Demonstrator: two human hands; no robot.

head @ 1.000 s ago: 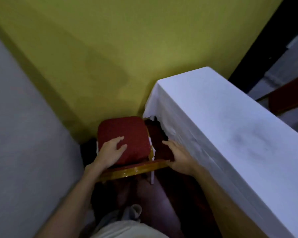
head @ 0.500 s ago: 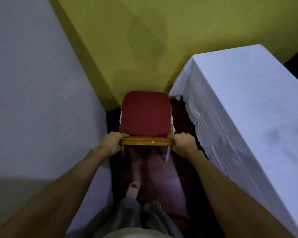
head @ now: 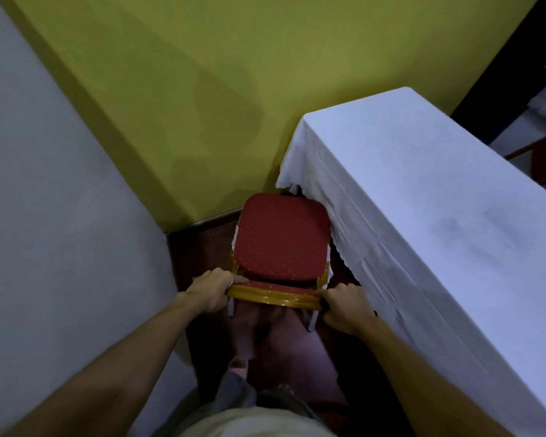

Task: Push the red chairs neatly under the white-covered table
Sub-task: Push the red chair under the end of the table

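Chair: red chair (head: 281,241), dotted cushion on a gold-yellow frame, sitting pretty much dead center of the view, seat facing away toward 12 o'clock.
Chair vs table: its right edge is tucked right up against the hanging cloth of the white-covered table (head: 423,200), which is off at 3 o'clock from the seat. The far right corner of the seat slips just under the cloth's scalloped hem; most of the seat is out in the open, though.
Left hand: left hand (head: 210,290) is wrapped around the left end of the backrest's top rail, fingers curled over the frame.
Right hand: right hand (head: 344,307) is clamped on the right end of that same rail, right beside the tablecloth.
Wall: yellow wall (head: 234,74) runs across at 12 o'clock, close behind the chair.
Left side: pale grey surface (head: 44,216) at 9 o'clock, can't tell what it is.
Floor: dark reddish floor (head: 202,244) shows around the chair legs.
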